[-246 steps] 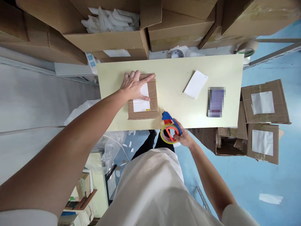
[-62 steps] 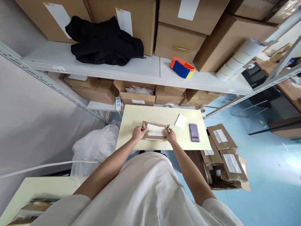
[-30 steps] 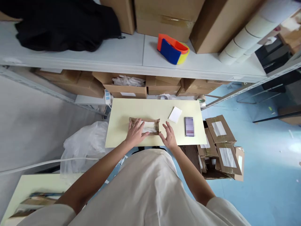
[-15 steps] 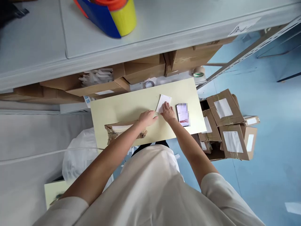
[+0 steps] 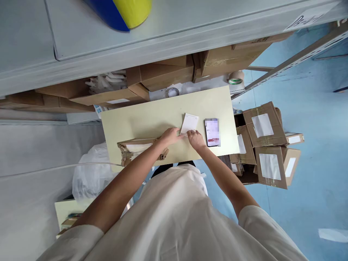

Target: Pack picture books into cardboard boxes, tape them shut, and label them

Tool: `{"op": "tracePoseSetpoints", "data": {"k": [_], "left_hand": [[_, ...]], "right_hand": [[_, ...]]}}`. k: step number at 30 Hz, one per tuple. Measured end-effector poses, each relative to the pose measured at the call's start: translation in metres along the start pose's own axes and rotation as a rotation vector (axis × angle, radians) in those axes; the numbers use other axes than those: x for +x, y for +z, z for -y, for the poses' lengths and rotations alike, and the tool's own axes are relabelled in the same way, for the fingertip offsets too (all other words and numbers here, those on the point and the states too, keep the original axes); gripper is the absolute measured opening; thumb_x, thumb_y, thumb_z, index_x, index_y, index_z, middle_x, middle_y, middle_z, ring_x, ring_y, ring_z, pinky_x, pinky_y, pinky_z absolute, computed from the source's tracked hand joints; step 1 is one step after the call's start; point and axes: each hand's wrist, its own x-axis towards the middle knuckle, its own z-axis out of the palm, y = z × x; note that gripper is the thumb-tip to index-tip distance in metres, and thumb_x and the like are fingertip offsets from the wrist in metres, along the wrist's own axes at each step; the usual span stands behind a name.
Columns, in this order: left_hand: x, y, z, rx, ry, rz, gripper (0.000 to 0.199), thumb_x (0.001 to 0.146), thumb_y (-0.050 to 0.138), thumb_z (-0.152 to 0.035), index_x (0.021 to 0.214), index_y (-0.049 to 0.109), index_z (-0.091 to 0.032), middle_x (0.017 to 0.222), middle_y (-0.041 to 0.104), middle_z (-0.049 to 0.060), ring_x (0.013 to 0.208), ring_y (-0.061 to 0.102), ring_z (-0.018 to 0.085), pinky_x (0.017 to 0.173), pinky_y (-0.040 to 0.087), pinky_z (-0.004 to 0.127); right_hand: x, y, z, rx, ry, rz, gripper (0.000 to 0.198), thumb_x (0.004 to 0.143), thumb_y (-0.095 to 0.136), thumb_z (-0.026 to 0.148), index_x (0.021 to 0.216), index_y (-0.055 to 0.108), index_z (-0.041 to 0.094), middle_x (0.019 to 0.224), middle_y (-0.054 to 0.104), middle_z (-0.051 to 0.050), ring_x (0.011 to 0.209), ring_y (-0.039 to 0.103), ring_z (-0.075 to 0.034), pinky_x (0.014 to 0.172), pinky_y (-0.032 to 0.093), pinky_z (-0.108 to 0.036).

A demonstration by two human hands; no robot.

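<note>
A small stack of white paper sheets [image 5: 189, 122] lies on the pale yellow table [image 5: 141, 119], slightly turned. At its lower left corner is my left hand [image 5: 170, 136], fingers and thumb closed around the edge. My right hand [image 5: 196, 140] is curled at the near edge of the stack, fingertips pinching the paper. Just right of that hand lies a phone [image 5: 211, 132] with its screen lit. A torn cardboard piece [image 5: 130, 149] with a white label sits left of my left hand, partly covered by my forearm.
A grey shelf [image 5: 174, 34] overhangs the table's far side, with open cardboard boxes [image 5: 165, 74] beneath it. Tape rolls [image 5: 236, 77] lie behind the table. Labelled cartons [image 5: 269, 165] are piled at the right. A clear plastic bag [image 5: 92, 170] stands at the left.
My right hand has slid off the top of the paper toward its near edge, and its fingers have curled. My left hand has come onto the paper's corner. The view has shifted slightly.
</note>
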Motion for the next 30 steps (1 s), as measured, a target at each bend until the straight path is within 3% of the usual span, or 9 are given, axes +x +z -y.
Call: {"op": "tracePoseSetpoints", "data": {"k": [5, 7, 10, 12, 15, 19, 24, 27, 30], "left_hand": [[0.003, -0.008, -0.007, -0.15, 0.075, -0.152, 0.045, 0.08, 0.066, -0.027, 0.123, 0.059, -0.016, 0.119, 0.066, 0.011, 0.109, 0.062, 0.024, 0.096, 0.046, 0.034], [0.006, -0.013, -0.011, -0.174, 0.16, -0.232, 0.044, 0.08, 0.066, -0.022, 0.123, 0.06, -0.016, 0.126, 0.061, 0.012, 0.118, 0.057, 0.024, 0.103, 0.042, 0.036], [0.012, -0.021, -0.016, -0.204, 0.301, -0.249, 0.036, 0.08, 0.064, -0.019, 0.116, 0.064, -0.017, 0.131, 0.058, 0.011, 0.124, 0.052, 0.023, 0.108, 0.037, 0.036], [0.019, -0.024, -0.018, -0.301, 0.274, -0.261, 0.041, 0.08, 0.066, -0.025, 0.12, 0.061, -0.016, 0.134, 0.056, 0.013, 0.124, 0.052, 0.024, 0.107, 0.038, 0.037], [0.029, -0.026, -0.02, -0.499, 0.074, -0.301, 0.052, 0.083, 0.062, -0.037, 0.128, 0.054, -0.012, 0.13, 0.06, 0.016, 0.12, 0.056, 0.024, 0.102, 0.042, 0.037], [0.037, -0.026, -0.023, -0.554, -0.011, -0.264, 0.047, 0.072, 0.072, -0.036, 0.113, 0.064, -0.014, 0.113, 0.069, 0.013, 0.113, 0.061, 0.027, 0.099, 0.043, 0.039], [0.039, -0.026, -0.03, -0.919, -0.043, -0.152, 0.03, 0.065, 0.074, -0.024, 0.092, 0.067, -0.015, 0.094, 0.073, 0.009, 0.089, 0.068, 0.022, 0.082, 0.051, 0.034], [0.04, -0.032, -0.029, -1.093, -0.029, -0.216, 0.024, 0.064, 0.073, -0.02, 0.085, 0.064, -0.014, 0.086, 0.073, 0.006, 0.083, 0.067, 0.019, 0.084, 0.05, 0.033], [0.041, -0.042, -0.023, -1.205, 0.087, -0.198, 0.028, 0.068, 0.071, -0.025, 0.092, 0.063, -0.014, 0.091, 0.073, 0.006, 0.086, 0.067, 0.019, 0.087, 0.05, 0.036]], "right_hand": [[0.007, -0.024, -0.014, 0.019, 0.052, -0.042, 0.033, 0.098, 0.033, 0.021, 0.109, 0.063, 0.015, 0.098, 0.071, -0.014, 0.09, 0.065, -0.024, 0.068, 0.043, -0.029], [0.009, -0.032, -0.018, 0.018, 0.025, -0.098, 0.031, 0.099, 0.035, 0.025, 0.105, 0.064, 0.014, 0.095, 0.071, -0.014, 0.087, 0.064, -0.023, 0.065, 0.04, -0.028], [0.009, -0.043, -0.023, -0.001, -0.068, -0.214, 0.025, 0.097, 0.042, 0.024, 0.097, 0.064, 0.014, 0.09, 0.07, -0.013, 0.086, 0.061, -0.023, 0.065, 0.039, -0.029], [0.007, -0.047, -0.025, -0.029, -0.119, -0.315, 0.024, 0.096, 0.043, 0.021, 0.087, 0.064, 0.015, 0.083, 0.069, -0.011, 0.082, 0.059, -0.022, 0.07, 0.04, -0.03], [0.0, -0.047, -0.026, -0.083, -0.2, -0.486, 0.029, 0.096, 0.038, 0.015, 0.082, 0.063, 0.017, 0.076, 0.066, -0.008, 0.077, 0.055, -0.021, 0.082, 0.04, -0.034], [-0.013, -0.037, -0.024, -0.015, -0.337, -0.628, 0.029, 0.096, 0.037, 0.012, 0.088, 0.064, 0.022, 0.089, 0.068, -0.006, 0.085, 0.056, -0.018, 0.093, 0.039, -0.039], [-0.018, -0.023, -0.023, 0.143, -0.413, -0.615, 0.026, 0.096, 0.041, 0.019, 0.089, 0.064, 0.026, 0.105, 0.068, -0.004, 0.1, 0.059, -0.019, 0.095, 0.043, -0.044], [-0.015, -0.021, -0.025, 0.264, -0.281, -0.67, 0.022, 0.095, 0.046, 0.035, 0.105, 0.063, 0.025, 0.124, 0.06, -0.009, 0.119, 0.052, -0.026, 0.102, 0.04, -0.051], [-0.01, -0.024, -0.027, 0.477, -0.11, -0.757, 0.058, 0.082, 0.058, 0.059, 0.124, 0.054, 0.02, 0.14, 0.045, -0.017, 0.136, 0.034, -0.035, 0.106, 0.034, -0.058]]}}
